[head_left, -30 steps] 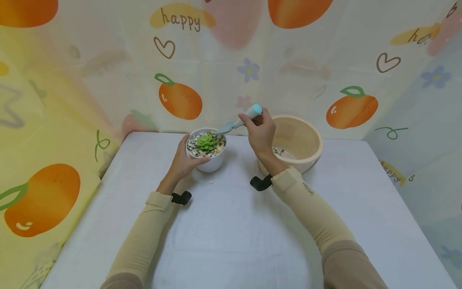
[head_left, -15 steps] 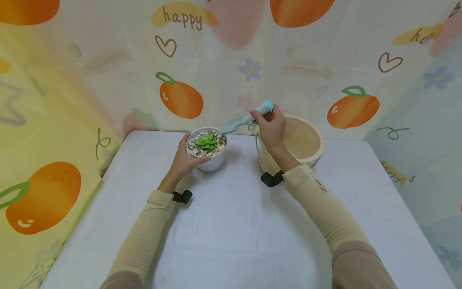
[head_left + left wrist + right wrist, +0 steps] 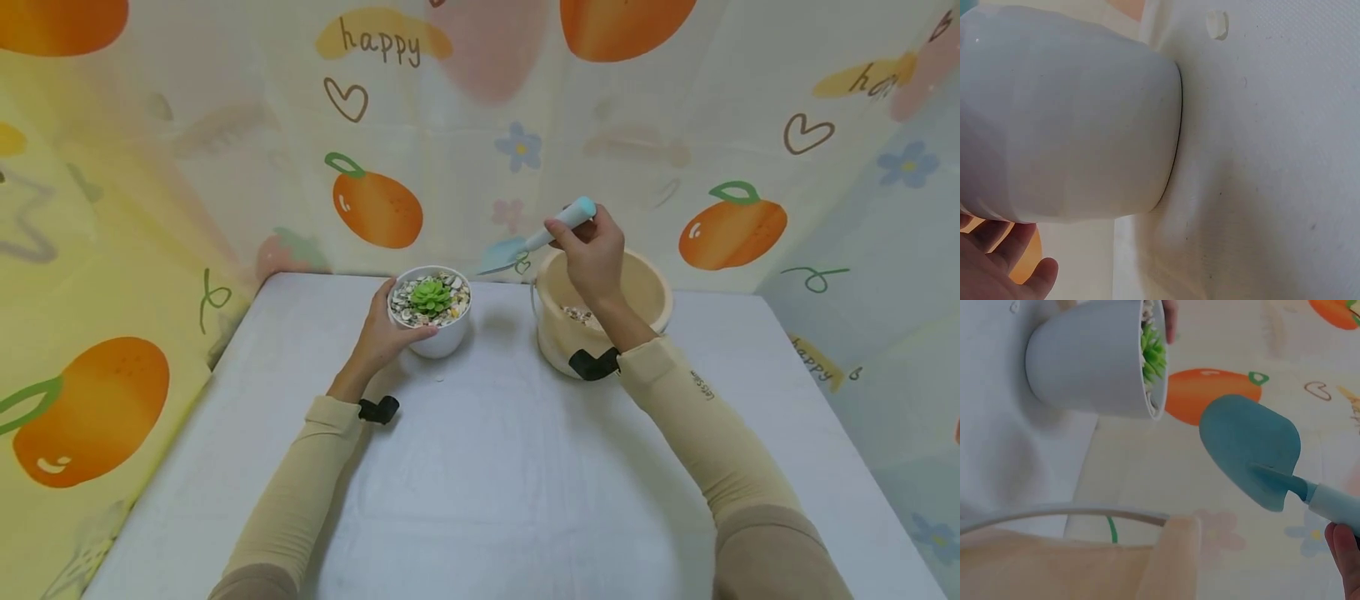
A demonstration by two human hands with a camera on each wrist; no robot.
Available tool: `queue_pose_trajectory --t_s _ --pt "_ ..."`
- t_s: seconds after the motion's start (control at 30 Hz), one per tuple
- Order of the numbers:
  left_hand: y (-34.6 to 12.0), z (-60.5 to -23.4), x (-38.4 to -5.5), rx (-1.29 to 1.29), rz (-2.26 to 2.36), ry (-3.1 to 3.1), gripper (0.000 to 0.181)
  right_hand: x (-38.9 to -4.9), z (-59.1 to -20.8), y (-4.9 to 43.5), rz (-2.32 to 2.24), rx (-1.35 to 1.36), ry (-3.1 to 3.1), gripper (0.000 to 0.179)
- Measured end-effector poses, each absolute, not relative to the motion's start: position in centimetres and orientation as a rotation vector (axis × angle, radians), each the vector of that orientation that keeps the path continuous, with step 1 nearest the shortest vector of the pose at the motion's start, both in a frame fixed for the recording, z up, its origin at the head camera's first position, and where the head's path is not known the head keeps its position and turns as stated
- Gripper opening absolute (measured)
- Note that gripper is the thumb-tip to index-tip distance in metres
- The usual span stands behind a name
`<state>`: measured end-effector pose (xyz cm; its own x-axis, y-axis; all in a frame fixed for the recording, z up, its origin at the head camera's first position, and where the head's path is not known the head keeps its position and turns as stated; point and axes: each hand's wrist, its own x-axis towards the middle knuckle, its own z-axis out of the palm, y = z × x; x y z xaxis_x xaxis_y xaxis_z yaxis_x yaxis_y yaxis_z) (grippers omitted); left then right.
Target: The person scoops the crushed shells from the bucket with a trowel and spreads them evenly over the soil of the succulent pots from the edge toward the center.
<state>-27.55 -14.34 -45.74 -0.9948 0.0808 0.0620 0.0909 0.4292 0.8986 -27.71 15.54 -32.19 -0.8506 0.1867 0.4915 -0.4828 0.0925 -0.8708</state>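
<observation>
A white flower pot (image 3: 440, 342) stands upright on the table, holding a green succulent (image 3: 430, 297) ringed by pebbles. My left hand (image 3: 378, 335) grips its left side, thumb across the front near the rim; the left wrist view shows the smooth pot wall (image 3: 1072, 119) beside the fingers. Up and to the right, my right hand (image 3: 597, 258) holds a small light-blue trowel (image 3: 558, 227) by its handle. The blade (image 3: 1247, 447) hangs in the air between pot and bucket, with nothing visible on its face in the right wrist view. Both palms are hidden.
A beige bucket (image 3: 553, 333) with a thin handle stands right of the pot, partly behind my right forearm. Some pebbles (image 3: 577, 315) lie inside it. A small white chip (image 3: 1216, 25) rests on the white-covered table (image 3: 480, 467). A printed curtain (image 3: 465, 150) hangs behind.
My right hand has moved right and upward with the trowel, whose blade has left the pot's rim. The left hand has stayed on the pot.
</observation>
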Motion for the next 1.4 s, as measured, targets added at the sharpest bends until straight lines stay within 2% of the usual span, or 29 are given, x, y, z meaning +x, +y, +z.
queue_pose_trajectory --t_s 0.2,0.4,0.9,1.4 --pt "-14.6 -46.0 -27.4 -0.137 -1.656 -2.657 0.115 -27.4 -32.0 16.5 1.866 0.237 -1.847 0.029" --pt "-14.5 -46.2 -27.4 -0.163 -1.666 -2.656 0.117 -27.3 -31.4 17.8 1.869 0.209 -1.777 0.015" --pt "-14.5 -46.0 -27.7 -0.181 -1.681 -2.634 0.116 -27.9 -28.0 21.4 1.868 0.186 -1.8 0.015" --pt "-14.6 -46.3 -27.8 -0.201 -1.642 -2.645 0.117 -27.6 -29.7 25.0 1.77 0.209 -1.986 0.017"
